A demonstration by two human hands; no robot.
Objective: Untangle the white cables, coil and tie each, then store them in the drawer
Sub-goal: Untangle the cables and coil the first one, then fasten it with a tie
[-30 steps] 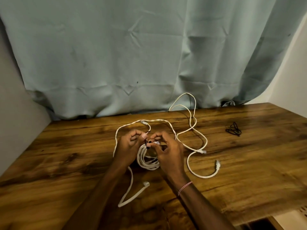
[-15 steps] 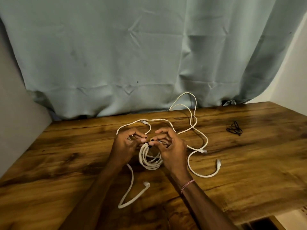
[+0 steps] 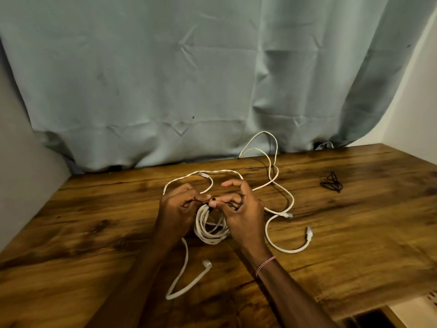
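Nearest me, a flat white cable tail (image 3: 186, 256) lay towards the near edge of the wooden worktop (image 3: 94, 233), bent back on itself with its plug end up. It ran under the left hand; whether it belonged to the bundle above I could not tell.

Just beyond, in the middle of the worktop, both hands met over a coil of white cable (image 3: 210, 235), its lower turns resting on the wood. The left hand (image 3: 177, 209) had its fingers curled in and pinching at the top of the coil. The right hand (image 3: 246, 214) pinched the same spot with thumb and a finger, its forefinger lifted free. Between them showed a small black tie (image 3: 211, 205), so I judged the tying step was in hand for this coil.

To the right a loose white cable (image 3: 279, 247) sprawled uncoiled, both plugs lying near the right hand. Its far loops reached the back edge and stood up against the blue-green curtain (image 3: 189, 79). Towards the far right corner lay spare black ties (image 3: 332, 183).

The next move, I thought, called for drawing the tie snug without letting the turns spring apart, then starting on the loose cable. No drawer showed plainly.
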